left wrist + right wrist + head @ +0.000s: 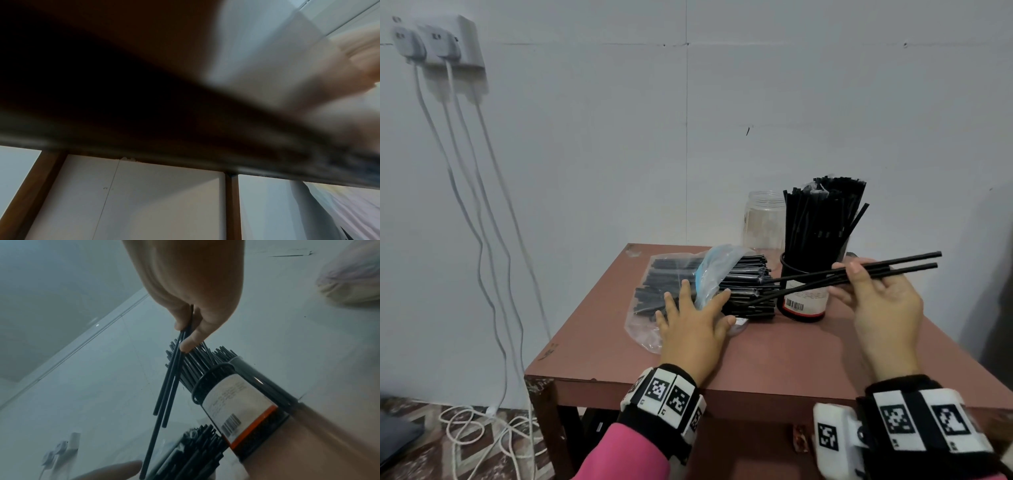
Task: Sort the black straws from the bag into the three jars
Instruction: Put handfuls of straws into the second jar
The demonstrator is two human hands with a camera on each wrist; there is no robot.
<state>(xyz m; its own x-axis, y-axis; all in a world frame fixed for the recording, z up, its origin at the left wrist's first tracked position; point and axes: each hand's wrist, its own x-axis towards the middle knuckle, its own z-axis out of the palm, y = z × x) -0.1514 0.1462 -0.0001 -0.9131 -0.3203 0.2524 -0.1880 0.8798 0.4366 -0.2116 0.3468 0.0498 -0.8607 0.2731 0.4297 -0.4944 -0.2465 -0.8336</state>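
Observation:
A clear plastic bag (674, 274) of black straws (746, 274) lies on the brown table (774, 356). My left hand (691, 318) rests flat on the bag, fingers spread. My right hand (876, 298) pinches three black straws (893, 269), held level above the table in front of a labelled jar (804, 301) packed with upright straws. In the right wrist view the fingers (191, 337) grip those held straws (168, 386) beside the full jar (238, 404). An empty clear jar (763, 219) stands behind. A third jar is not visible.
The table stands against a pale wall. A wall socket (438, 41) at top left has white cables (482, 240) hanging to the patterned floor. The left wrist view is blurred, showing the table's edge (185, 146) from below.

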